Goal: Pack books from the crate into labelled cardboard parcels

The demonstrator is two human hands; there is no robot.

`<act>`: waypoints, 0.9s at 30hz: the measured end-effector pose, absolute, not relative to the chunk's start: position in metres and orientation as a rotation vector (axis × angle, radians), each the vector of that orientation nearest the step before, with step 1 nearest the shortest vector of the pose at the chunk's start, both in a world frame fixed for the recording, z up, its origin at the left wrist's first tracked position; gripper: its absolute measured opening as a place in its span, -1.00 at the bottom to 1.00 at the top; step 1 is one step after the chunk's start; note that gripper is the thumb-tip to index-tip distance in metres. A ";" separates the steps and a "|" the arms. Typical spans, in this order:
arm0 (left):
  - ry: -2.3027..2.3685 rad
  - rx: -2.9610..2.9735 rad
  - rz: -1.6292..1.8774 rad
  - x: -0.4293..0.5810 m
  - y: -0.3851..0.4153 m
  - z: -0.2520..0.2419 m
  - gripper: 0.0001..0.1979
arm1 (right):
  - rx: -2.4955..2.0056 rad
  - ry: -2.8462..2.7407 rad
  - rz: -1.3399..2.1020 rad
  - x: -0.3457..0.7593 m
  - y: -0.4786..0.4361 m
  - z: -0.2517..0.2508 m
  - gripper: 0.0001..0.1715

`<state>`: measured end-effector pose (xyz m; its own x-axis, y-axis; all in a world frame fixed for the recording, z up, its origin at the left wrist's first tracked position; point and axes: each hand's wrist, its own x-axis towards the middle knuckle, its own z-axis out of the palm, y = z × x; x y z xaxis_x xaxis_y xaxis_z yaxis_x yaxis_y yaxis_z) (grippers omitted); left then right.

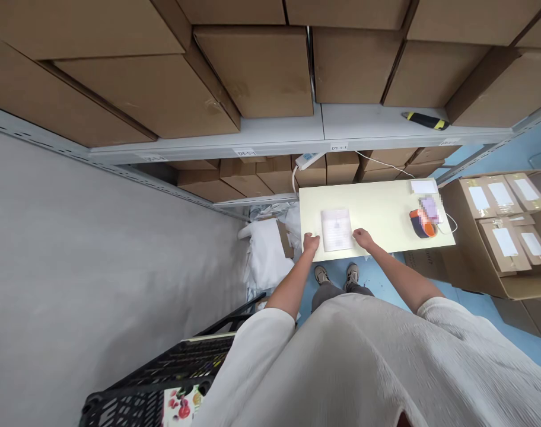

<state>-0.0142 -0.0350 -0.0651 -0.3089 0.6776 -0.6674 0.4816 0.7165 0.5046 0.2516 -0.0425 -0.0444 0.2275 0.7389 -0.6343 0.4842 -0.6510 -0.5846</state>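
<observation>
A flat, pale packet (336, 230) with faint print, seemingly in clear film, lies on the left half of a cream-coloured tabletop (377, 207). My left hand (311, 243) is at the table's left edge, fingers curled and thumb toward the packet; whether it grips the film there is too small to tell. On the other side, my right hand (363, 238) is closed, its fingertips pinched at the packet's right edge. To the right stand a dark and orange holder (423, 224) and a blurred purple item (429, 207). Behind these lies a white label-like piece (423, 187).
Shelves of cardboard boxes (257, 71) rise behind the table, with a yellow-black cutter (425, 121) on one. A power strip (309, 160) hangs below. At right is an open carton (497, 284) of labelled parcels; at left, white bags (270, 252) and a black crate (164, 373).
</observation>
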 end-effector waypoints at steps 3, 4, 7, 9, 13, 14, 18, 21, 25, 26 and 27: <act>1.916 0.911 0.267 -0.008 -0.034 -0.067 -0.56 | -2.269 -1.124 1.366 0.246 -0.041 -0.052 -0.68; 1.881 0.935 0.282 -0.005 -0.034 -0.067 -0.60 | -2.275 -1.116 1.359 0.244 -0.040 -0.054 -0.64; 1.755 1.053 0.346 0.006 -0.037 -0.066 -0.68 | -2.273 -1.096 1.362 0.239 -0.038 -0.058 -0.53; 1.707 1.123 0.375 0.014 -0.042 -0.065 -0.62 | -2.247 -1.092 1.386 0.235 -0.037 -0.059 -0.55; 1.702 1.158 0.411 0.023 -0.051 -0.063 -0.44 | -2.198 -1.083 1.433 0.225 -0.037 -0.059 -0.73; 1.707 1.157 0.412 0.023 -0.051 -0.063 -0.41 | -2.187 -1.061 1.436 0.222 -0.036 -0.060 -0.74; 1.733 1.178 0.391 0.014 -0.041 -0.063 -0.41 | -2.103 -1.004 1.461 0.209 -0.029 -0.063 -0.73; 1.763 1.218 0.358 0.003 -0.025 -0.063 -0.43 | -2.041 -1.051 1.463 0.196 -0.016 -0.067 -0.74; 1.796 1.231 0.347 -0.018 0.004 -0.066 -0.37 | -1.976 -1.021 1.500 0.173 0.010 -0.068 -0.65; 1.803 1.220 0.349 -0.024 0.011 -0.068 -0.33 | -1.961 -1.002 1.510 0.167 0.018 -0.068 -0.57; 1.810 1.205 0.346 -0.029 0.019 -0.069 -0.28 | -1.944 -0.985 1.519 0.161 0.025 -0.069 -0.48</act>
